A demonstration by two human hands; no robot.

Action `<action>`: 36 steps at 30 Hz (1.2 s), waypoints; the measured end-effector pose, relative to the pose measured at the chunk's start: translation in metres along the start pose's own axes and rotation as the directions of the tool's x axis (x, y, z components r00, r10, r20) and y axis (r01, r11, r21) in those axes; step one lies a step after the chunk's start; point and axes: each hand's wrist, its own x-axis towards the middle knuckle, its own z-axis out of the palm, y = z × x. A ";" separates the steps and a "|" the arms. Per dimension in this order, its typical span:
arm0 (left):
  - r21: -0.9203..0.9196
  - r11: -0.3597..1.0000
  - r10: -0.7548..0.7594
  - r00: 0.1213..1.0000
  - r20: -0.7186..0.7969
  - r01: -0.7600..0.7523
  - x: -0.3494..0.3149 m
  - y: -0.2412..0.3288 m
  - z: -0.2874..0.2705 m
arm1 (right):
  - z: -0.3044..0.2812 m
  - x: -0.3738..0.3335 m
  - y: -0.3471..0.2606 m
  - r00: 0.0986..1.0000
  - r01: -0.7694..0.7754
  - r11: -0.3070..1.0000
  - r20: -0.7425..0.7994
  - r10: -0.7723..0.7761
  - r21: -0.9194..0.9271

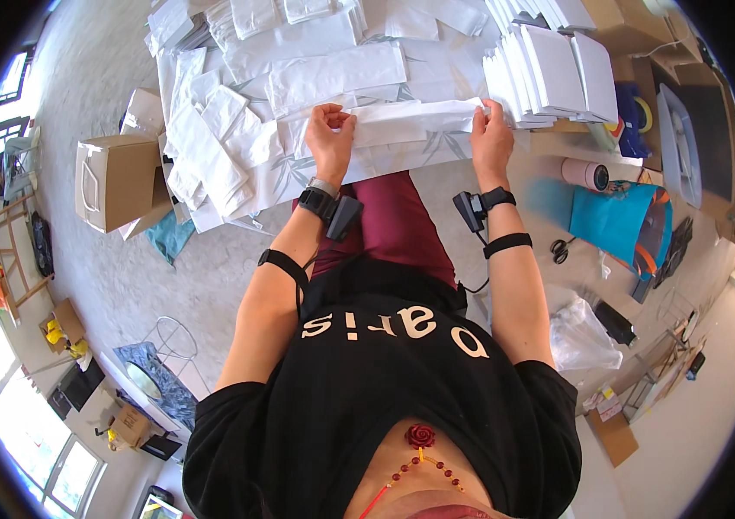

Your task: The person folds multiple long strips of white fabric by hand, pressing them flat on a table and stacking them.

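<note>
A long, flat white strip (415,121), folded and thin like plastic film or paper, stretches crosswise along the table's near edge. My left hand (330,141) is closed at its left end, thumb and fingers curled together. At the other end, my right hand (492,138) pinches the strip's upper right corner between thumb and fingers. Just beyond it, a similar white packet (337,78) lies flat on the patterned tablecloth (285,160). A loose heap of white packets (211,143) spreads left of my left hand. Upright stacks of white folded pieces (549,73) stand close beyond my right hand.
More white packets (285,35) cover the table's far side. A cardboard box (116,182) stands at the left edge. To the right are a blue bag (614,216), a pink cylinder (585,174), black scissors (560,250) and a clear plastic bag (582,333) on the floor.
</note>
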 end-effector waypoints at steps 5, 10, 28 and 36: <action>0.022 1.000 0.011 1.000 0.004 -0.011 0.000 0.001 0.000 | 0.002 -0.001 0.003 0.999 0.035 0.999 0.004 -0.035 -0.042; 0.030 0.999 0.033 0.999 0.017 -0.034 0.004 0.005 -0.002 | 0.000 -0.001 0.003 0.995 0.096 0.993 0.003 -0.096 -0.072; 0.136 0.990 0.035 0.999 0.040 -0.040 0.003 0.010 -0.001 | 0.006 0.000 0.011 0.985 0.170 0.977 0.005 -0.171 -0.130; 0.145 0.989 0.005 0.999 0.039 -0.011 0.004 0.008 -0.002 | 0.006 0.001 0.007 0.983 0.182 0.974 -0.015 -0.185 -0.134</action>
